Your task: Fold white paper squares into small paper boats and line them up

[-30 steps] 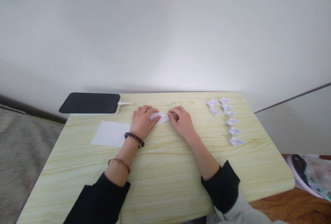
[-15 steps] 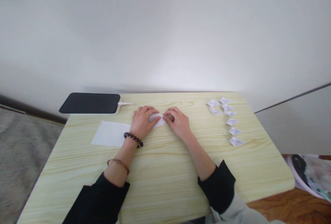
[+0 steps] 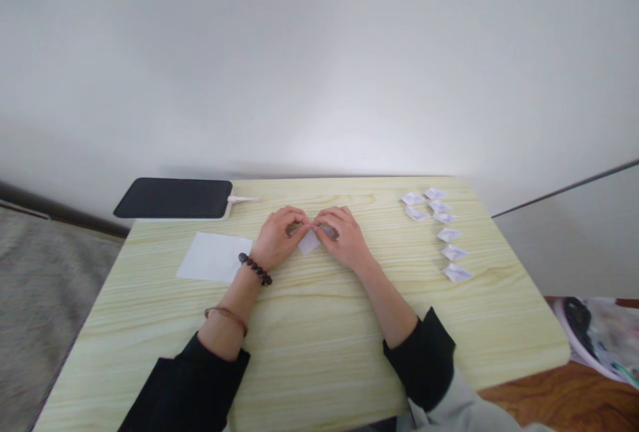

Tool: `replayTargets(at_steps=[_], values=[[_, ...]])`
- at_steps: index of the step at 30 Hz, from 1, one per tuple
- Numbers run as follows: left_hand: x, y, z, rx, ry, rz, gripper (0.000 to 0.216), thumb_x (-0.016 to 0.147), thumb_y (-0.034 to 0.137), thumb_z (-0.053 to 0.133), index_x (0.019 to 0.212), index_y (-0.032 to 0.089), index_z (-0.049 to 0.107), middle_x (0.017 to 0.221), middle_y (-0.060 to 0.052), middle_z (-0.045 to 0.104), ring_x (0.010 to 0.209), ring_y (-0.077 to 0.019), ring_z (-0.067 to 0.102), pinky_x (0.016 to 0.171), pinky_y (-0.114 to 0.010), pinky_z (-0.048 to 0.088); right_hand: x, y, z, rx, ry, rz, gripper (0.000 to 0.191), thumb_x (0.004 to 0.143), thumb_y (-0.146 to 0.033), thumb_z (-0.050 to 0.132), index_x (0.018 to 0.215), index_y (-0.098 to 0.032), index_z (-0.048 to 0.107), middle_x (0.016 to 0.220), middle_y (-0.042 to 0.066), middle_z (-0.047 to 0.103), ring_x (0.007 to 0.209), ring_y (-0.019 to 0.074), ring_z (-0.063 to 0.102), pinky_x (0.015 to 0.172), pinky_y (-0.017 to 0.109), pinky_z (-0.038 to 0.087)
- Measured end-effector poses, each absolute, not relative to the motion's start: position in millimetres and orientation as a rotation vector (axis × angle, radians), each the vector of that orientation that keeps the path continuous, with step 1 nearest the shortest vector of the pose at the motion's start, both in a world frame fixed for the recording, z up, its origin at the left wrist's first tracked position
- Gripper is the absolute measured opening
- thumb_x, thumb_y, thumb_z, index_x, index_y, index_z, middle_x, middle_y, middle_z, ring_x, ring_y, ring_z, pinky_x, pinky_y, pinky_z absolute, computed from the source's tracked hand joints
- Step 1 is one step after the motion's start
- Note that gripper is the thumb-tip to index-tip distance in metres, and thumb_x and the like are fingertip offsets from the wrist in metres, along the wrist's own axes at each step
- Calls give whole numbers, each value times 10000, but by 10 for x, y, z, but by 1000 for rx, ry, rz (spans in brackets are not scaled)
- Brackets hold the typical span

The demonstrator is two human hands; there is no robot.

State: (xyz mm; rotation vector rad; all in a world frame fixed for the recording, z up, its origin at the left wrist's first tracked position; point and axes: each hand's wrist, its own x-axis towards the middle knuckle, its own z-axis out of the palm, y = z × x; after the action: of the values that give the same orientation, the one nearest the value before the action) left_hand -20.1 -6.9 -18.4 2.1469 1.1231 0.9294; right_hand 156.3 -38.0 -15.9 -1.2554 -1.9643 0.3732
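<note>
My left hand (image 3: 276, 240) and my right hand (image 3: 343, 237) meet at the middle of a light wooden table (image 3: 309, 325). Both pinch a small folded white paper piece (image 3: 309, 241) between their fingertips, and its lower corner points down toward me. The fingers of both hands are curled over its top edge, hiding that part. A dark bead bracelet and a thin cord bracelet circle my left wrist. A flat white paper sheet (image 3: 213, 257) lies just left of my left hand.
Several small folded white paper pieces (image 3: 442, 229) lie in a loose column at the table's right. A black phone (image 3: 174, 198) with a white cable plugged in sits at the back left corner. A white wall stands behind the table.
My hands have drawn closer together and the paper piece, earlier pressed flat and wider between them, is now pinched up into a narrower shape with a corner pointing down.
</note>
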Motion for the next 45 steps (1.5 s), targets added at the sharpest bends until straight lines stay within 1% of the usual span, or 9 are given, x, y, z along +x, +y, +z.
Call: replayTargets(at_steps=[10, 17, 21, 24, 27, 30, 35, 39, 45], values=[[-191, -70, -176, 2163, 1170, 856, 108, 831, 219, 525, 764, 190, 605, 879, -49, 646, 831, -185, 592, 768, -340, 460, 1561, -367, -161, -1224, -2007, 410, 106, 853, -179, 542, 824, -204, 641, 912, 37, 656, 870, 176, 549, 842, 321, 438], [-224, -79, -125, 1965, 1200, 945, 131, 830, 265, 506, 769, 182, 587, 889, -59, 636, 792, -170, 586, 687, -293, 480, 1638, -348, -172, -1211, -1972, 449, 133, 854, -177, 510, 804, -191, 633, 890, 58, 647, 871, 171, 573, 818, 307, 464], [-228, -78, -100, 1945, 1206, 941, 153, 823, 291, 505, 766, 179, 592, 878, -58, 639, 754, -166, 573, 656, -288, 466, 1665, -347, -153, -1208, -1916, 534, 154, 854, -183, 494, 775, -180, 627, 863, 61, 644, 808, 150, 596, 722, 262, 483], [-226, -79, -95, 1933, 1193, 942, 166, 825, 302, 502, 765, 177, 594, 881, -63, 640, 759, -172, 572, 658, -294, 462, 1671, -356, -135, -1202, -1882, 579, 163, 855, -173, 476, 795, -172, 627, 876, 63, 645, 764, 136, 595, 664, 241, 472], [-222, -81, -95, 1930, 1167, 941, 167, 821, 308, 510, 762, 176, 593, 871, -61, 638, 778, -176, 575, 696, -300, 461, 1666, -369, -123, -1190, -1927, 598, 151, 857, -183, 483, 835, -166, 631, 881, 65, 645, 769, 145, 587, 685, 256, 458], [-215, -83, -98, 1942, 1141, 937, 167, 817, 309, 519, 758, 173, 597, 864, -59, 636, 800, -181, 581, 731, -306, 460, 1660, -383, -114, -1185, -2036, 584, 143, 854, -195, 497, 817, -165, 632, 831, 55, 646, 763, 160, 574, 722, 286, 434], [-211, -83, -105, 1961, 1136, 938, 163, 825, 300, 522, 772, 173, 608, 871, -58, 637, 796, -180, 588, 726, -303, 465, 1660, -397, -101, -1158, -2057, 598, 117, 840, -214, 523, 829, -164, 629, 830, 45, 645, 766, 164, 569, 737, 297, 415], [-219, -79, -123, 1988, 1121, 940, 163, 834, 308, 536, 776, 173, 608, 875, -55, 637, 806, -177, 595, 751, -304, 471, 1644, -389, -123, -1206, -2029, 584, 188, 891, -266, 495, 797, -170, 627, 797, 39, 645, 753, 158, 572, 734, 292, 408], [-221, -60, -138, 2074, 1062, 891, 177, 845, 313, 546, 765, 178, 629, 868, -49, 652, 811, -174, 604, 768, -308, 471, 1635, -376, -155, -1234, -2049, 580, 202, 913, -225, 461, 785, -181, 610, 826, 37, 659, 786, 154, 582, 774, 294, 392]])
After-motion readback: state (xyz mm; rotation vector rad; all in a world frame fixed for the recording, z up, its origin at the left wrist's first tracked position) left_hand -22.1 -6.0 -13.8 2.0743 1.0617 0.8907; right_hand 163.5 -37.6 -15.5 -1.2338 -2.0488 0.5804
